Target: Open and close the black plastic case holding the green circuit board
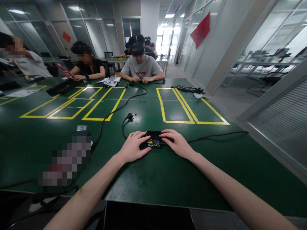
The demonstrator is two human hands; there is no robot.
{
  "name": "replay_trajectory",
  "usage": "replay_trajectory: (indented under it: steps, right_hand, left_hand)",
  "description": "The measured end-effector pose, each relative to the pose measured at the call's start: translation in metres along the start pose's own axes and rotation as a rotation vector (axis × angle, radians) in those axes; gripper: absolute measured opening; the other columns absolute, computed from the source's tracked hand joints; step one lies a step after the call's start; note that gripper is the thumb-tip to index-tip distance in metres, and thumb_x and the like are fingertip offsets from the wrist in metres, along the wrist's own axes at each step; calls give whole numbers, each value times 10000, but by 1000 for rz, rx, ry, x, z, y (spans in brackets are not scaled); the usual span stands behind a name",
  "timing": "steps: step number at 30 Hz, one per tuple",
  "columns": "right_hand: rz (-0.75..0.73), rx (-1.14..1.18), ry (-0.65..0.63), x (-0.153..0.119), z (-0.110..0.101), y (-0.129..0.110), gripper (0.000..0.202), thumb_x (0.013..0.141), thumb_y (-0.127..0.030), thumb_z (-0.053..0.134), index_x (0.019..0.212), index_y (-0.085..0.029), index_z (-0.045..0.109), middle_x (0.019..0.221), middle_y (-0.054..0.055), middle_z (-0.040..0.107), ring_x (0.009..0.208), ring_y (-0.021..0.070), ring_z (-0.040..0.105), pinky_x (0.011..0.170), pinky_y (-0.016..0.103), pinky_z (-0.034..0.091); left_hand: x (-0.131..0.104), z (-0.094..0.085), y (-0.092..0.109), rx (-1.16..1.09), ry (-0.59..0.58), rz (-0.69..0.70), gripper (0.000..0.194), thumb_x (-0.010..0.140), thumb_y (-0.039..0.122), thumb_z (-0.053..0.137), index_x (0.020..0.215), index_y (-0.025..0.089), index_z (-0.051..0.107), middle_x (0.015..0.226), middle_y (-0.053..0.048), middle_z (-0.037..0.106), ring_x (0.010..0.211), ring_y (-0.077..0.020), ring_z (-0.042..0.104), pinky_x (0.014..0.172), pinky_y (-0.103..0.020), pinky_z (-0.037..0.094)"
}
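Observation:
A black open casing (157,135) with a small circuit board (153,143) and coloured parts inside lies on the green table between my hands. My left hand (134,146) rests against its left side, fingers spread over the edge and the thumb near the board. On the right side, my right hand (177,143) touches the casing with its fingers apart. Behind the left hand lies a black plug (129,116) on its cable. Another black cable (217,135) runs off to the right from beside my right hand.
Yellow tape rectangles (178,122) mark the green table (168,182). A blurred-out object (69,159) lies at the left, near a small label (82,128). A folded black stand (189,89) is at the far right. Several people sit beyond; one in grey (142,67) faces me.

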State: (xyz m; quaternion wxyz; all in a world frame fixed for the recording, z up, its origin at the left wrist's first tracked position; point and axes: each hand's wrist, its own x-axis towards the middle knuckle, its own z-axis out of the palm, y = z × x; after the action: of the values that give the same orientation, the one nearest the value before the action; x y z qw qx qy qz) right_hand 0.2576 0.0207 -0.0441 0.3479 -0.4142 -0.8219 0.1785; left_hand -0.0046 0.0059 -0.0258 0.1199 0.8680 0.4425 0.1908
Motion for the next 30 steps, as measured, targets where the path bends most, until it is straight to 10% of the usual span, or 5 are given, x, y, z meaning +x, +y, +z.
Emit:
replay_trajectory:
  steps: [14, 30]
  right_hand:
    - [209, 437, 133, 5, 22, -2, 359, 857, -219, 673, 1215, -239, 677, 1226, 77, 603, 893, 153, 701, 830, 339, 654]
    - [280, 512, 59, 8, 17, -8, 292, 839, -212, 650, 1131, -219, 643, 1141, 55, 725, 901, 168, 745, 835, 331, 640]
  left_hand:
    - [0, 1, -6, -166, 88, -64, 879, 779, 311, 830, 1563, 230, 441, 1303, -119, 730, 1157, -305, 724, 990, -427, 578]
    - [0, -2, 5, -504, 137, -96, 733, 739, 169, 809, 1392, 242, 484, 1364, -116, 654, 1071, -259, 741, 984, -461, 588]
